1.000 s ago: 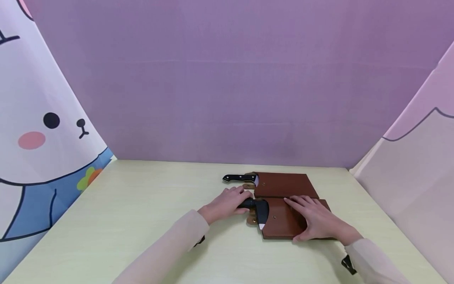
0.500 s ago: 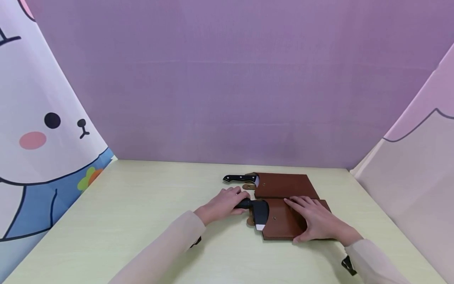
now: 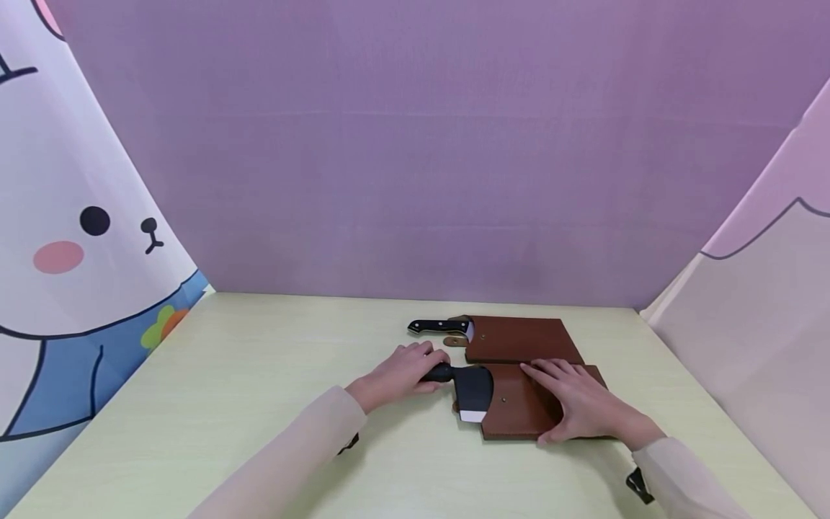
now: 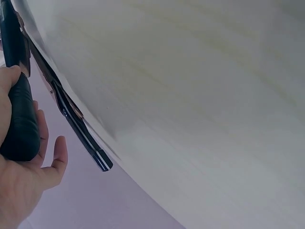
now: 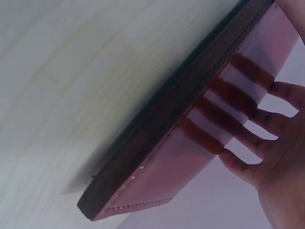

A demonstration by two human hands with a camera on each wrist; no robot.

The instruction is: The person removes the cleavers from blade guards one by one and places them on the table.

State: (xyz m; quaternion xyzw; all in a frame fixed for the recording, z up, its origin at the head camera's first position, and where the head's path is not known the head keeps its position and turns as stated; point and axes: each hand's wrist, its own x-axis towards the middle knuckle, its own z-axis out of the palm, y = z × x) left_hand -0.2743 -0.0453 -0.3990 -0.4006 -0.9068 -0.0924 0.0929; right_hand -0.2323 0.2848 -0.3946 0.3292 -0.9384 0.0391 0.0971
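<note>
My left hand [image 3: 400, 375] grips the black handle [image 3: 438, 373] of a cleaver, fingers wrapped round it in the left wrist view too. The cleaver's dark blade [image 3: 474, 389], with a bright lower edge, is partly out of the near brown leather sheath [image 3: 515, 407]; the rest is hidden inside. On top of that sheath rests my right hand [image 3: 579, 405], fingers spread and thumb by the near edge. In the right wrist view its fingertips touch the sheath's glossy face [image 5: 214, 119].
Behind lies a second brown sheath [image 3: 519, 339], holding a knife whose black riveted handle [image 3: 438, 326] sticks out leftward. A strap tab [image 3: 455, 342] lies beside it. The pale table [image 3: 292, 339] ends at a purple cloth backdrop [image 3: 415, 180].
My left hand has moved left, drawing the cleaver with it, so more of the blade shows outside the sheath. The right hand and both sheaths have stayed nearly still.
</note>
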